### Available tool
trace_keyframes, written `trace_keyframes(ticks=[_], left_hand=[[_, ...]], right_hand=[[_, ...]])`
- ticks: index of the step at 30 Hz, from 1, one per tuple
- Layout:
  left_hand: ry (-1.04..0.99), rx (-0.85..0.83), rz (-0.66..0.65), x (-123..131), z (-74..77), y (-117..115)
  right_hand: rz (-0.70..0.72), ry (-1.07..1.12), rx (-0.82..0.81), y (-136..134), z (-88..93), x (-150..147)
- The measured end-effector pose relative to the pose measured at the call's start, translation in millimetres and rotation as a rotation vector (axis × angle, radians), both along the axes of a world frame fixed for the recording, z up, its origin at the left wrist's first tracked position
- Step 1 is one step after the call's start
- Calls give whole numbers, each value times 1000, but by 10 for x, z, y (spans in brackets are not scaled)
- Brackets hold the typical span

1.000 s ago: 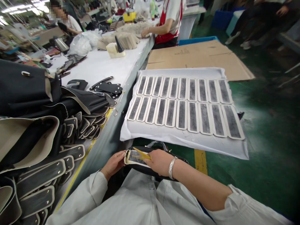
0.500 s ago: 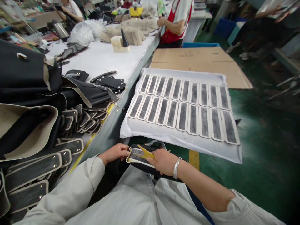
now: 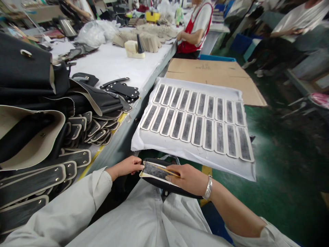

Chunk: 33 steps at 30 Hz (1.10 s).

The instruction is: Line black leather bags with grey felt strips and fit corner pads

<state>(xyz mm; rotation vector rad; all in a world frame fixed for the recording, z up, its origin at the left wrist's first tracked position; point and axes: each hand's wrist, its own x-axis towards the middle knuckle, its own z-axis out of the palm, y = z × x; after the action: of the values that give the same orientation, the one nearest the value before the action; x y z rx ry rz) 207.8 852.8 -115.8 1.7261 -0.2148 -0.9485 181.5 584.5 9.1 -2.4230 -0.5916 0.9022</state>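
Observation:
My left hand pinches the left end of a cream-edged leather strip with a dark grey centre, held over my lap. My right hand, with a silver bracelet at the wrist, grips a thin yellow scraper lying across the strip's top edge. Under the strip sits a black container, partly hidden by my hands. Just beyond, a white cloth-covered board carries two rows of several similar strips.
A long white worktable on the left holds stacked black leather pieces, straps and bags. Flat cardboard lies behind the board. A person in a red apron works at the table's far end. Green floor lies at right.
The view has shifted slightly. The yellow scraper has turned from tilted up to lying flat along the strip's far edge. My left hand still holds the strip's end.

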Motion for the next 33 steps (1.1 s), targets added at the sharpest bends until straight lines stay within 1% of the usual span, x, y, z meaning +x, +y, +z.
trace_keyframes(ticks=[2, 4, 6, 9, 11, 14, 16, 18, 22, 24, 26, 29, 31, 33], left_hand=[[-14, -3, -2, 1, 2, -2], [-40, -4, 15, -12, -17, 3], [-76, 0, 42, -40, -49, 11], [-137, -10, 102, -108, -92, 11], [-175, -31, 157, -168, -106, -6], [-160, -104, 263, -256, -121, -42], [-122, -148, 308, -291, -137, -57], [-115, -167, 319, -301, -155, -58], [-140, -231, 331, -281, -175, -38], [-106, -280, 337, -267, -186, -28], [-44, -327, 339, -252, -204, -20], [28, -367, 345, -227, -235, -9], [22, -369, 342, -213, -253, -1], [-21, -363, 327, -208, -271, 8]], right_hand=[[-97, -150, -13, -118, -11, -93], [-181, -266, -78, -195, -61, -215], [-235, -312, -124, -215, -141, -349], [-297, -345, -130, -188, -259, -508], [-350, -401, -145, -184, -307, -560], [-418, -453, -228, -232, -325, -576], [-423, -456, -259, -253, -312, -583], [-389, -457, -248, -214, -293, -602], [-322, -437, -212, 57, -278, -685], [-339, -413, -206, 200, -290, -747], [-378, -374, -197, 289, -318, -816], [-412, -278, -169, 311, -375, -903], [-418, -244, -127, 282, -401, -928], [-438, -260, -89, 249, -401, -916]])
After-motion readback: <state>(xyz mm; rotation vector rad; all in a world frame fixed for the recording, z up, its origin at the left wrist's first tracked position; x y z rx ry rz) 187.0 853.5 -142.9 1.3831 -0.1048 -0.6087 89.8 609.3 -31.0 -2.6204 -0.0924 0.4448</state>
